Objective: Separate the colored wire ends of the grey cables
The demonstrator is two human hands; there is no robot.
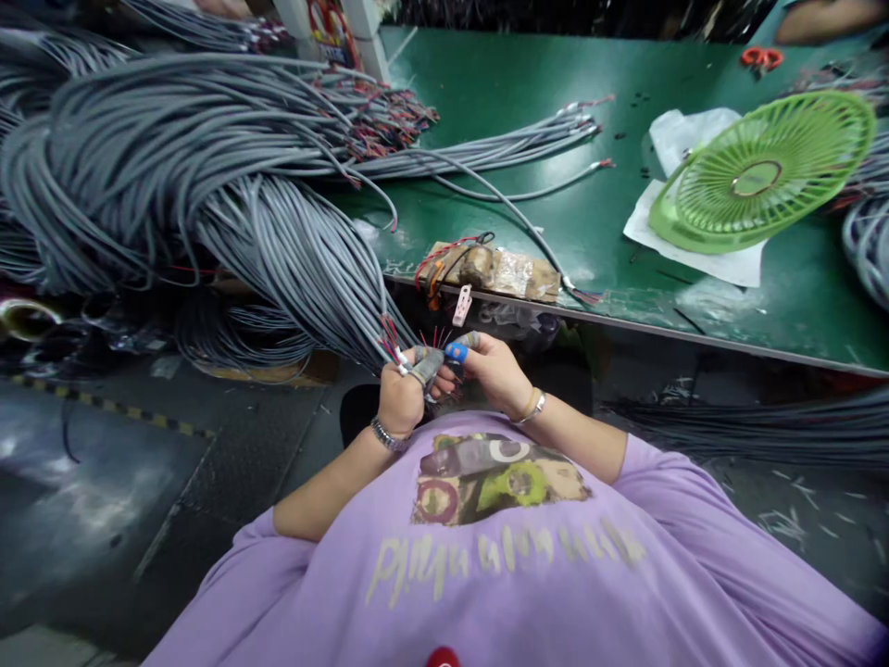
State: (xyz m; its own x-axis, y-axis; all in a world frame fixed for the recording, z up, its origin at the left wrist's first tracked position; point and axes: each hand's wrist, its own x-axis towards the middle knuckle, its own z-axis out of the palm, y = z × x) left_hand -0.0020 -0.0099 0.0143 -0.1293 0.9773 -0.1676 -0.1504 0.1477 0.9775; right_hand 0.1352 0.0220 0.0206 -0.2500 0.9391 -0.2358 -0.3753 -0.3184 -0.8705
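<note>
In front of my shirt, my left hand [404, 396] is closed around the end of a grey cable, its thumb wrapped in grey tape. Thin dark red wires [436, 337] fan out above its fingers. My right hand [501, 369], with blue tape on one finger and grey wrapping on another, pinches at these wires close to the left thumb. Exactly which strands it grips is too small to make out. A thick bundle of grey cables [312, 250] hangs over the table edge to the left of my hands, with stripped red and white ends [393, 343] beside the left hand.
On the green table [486, 74] lie more grey cables [500, 148], a cardboard strip [538, 275] at the edge, a green fan [770, 171] on white paper, and red-handled scissors [761, 59]. Another person's arm [830, 20] shows at top right. Dark cables [750, 431] lie below the table.
</note>
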